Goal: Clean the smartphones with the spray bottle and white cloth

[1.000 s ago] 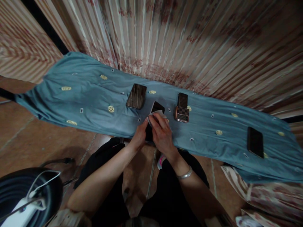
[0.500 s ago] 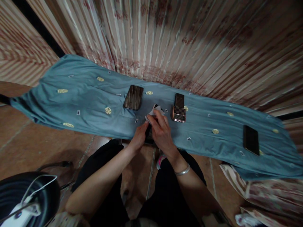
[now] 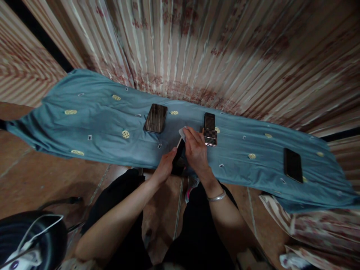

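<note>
White cloth (image 3: pixel 182 133) is held by the half-curled right hand (image 3: pixel 197 150) — the left hand (image 3: pixel 165 165) is closed on a dark phone (image 3: pixel 181 150).

ok so both bare forearms angle in toward each other, left hand (image 3: pixel 165 164) curled in a grip with the thumb (image 3: pixel 174 151) pointing forward, while the right hand (image 3: pixel 196 150) sits just beside it, palm down, fingers kinda bunched and bent.

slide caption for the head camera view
Left hand grips a dark phone, right hand holds a pale cloth against it, over blue patterned fabric.
</note>
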{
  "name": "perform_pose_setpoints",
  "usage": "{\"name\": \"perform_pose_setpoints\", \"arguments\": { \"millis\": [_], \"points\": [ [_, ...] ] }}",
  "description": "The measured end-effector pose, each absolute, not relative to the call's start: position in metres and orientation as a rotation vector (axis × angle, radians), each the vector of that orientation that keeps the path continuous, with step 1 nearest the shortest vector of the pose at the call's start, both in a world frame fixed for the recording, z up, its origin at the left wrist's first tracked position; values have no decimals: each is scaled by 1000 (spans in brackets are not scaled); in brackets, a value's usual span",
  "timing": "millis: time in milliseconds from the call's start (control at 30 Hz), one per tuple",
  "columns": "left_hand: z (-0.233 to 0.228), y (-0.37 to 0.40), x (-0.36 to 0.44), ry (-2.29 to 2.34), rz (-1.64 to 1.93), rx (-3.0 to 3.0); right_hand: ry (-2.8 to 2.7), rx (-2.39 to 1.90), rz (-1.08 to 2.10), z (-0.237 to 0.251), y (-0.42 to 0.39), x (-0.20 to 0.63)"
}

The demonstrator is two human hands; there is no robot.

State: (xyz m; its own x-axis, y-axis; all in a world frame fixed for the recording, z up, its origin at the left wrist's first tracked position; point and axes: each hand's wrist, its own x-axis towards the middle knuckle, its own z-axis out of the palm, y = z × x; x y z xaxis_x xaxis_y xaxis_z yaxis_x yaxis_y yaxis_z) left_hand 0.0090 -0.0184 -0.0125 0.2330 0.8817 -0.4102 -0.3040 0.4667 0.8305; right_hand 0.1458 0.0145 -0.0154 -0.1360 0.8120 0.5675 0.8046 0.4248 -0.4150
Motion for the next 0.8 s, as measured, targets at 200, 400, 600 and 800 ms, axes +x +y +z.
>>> {"name": "perform_pose_setpoints", "arguments": {
  "millis": [200, 400, 600, 800],
  "points": [
    [-14, -20, 10, 1008, 879, 667, -1908, -1375, -25, -18, 17, 149],
    [-8, -18, 9, 1029, 921, 559, -1847, -1428, -1, -22, 20, 155],
    [0, -17, 8, 1017, 930, 456, -1771, -1456, 51, -24, 23, 162],
    [7, -15, 8, 925, 926, 275, -1803, -1454, 34, -24, 21, 160]
  ]
}}
